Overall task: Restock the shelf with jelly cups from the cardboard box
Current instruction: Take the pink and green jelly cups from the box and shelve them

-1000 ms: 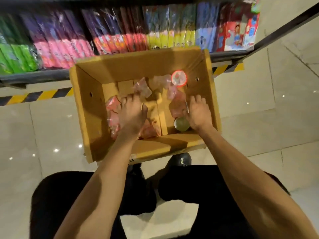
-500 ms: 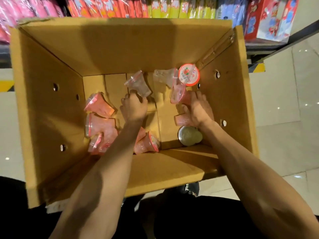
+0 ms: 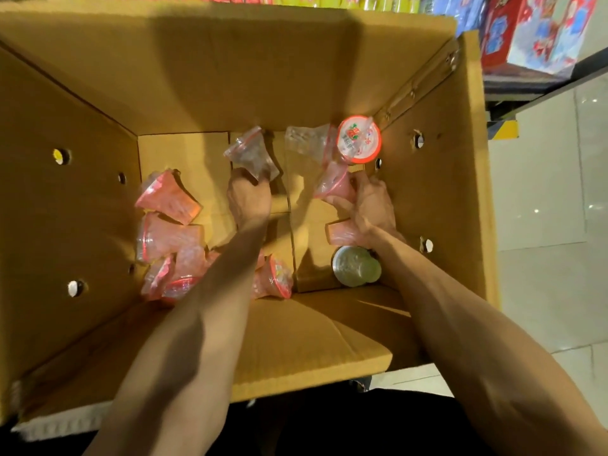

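Jelly cups [image 3: 167, 199] loose in the cardboard box [image 3: 230, 77]. Shows the left hand [image 3: 250, 199], a moment ago only reaching, now curled round a clear cup [image 3: 253, 156] — right hand [image 3: 371, 205] pinching a pink cup [image 3: 334, 184], another beneath its palm. Suggests lifting next.

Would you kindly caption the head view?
In the cardboard box, left hand grips a clear cup, right hand a pink cup.

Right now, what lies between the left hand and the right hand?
In the head view, only bare box floor separates the left hand, gripping a clear jelly cup, from the right hand, gripping a pink jelly cup.
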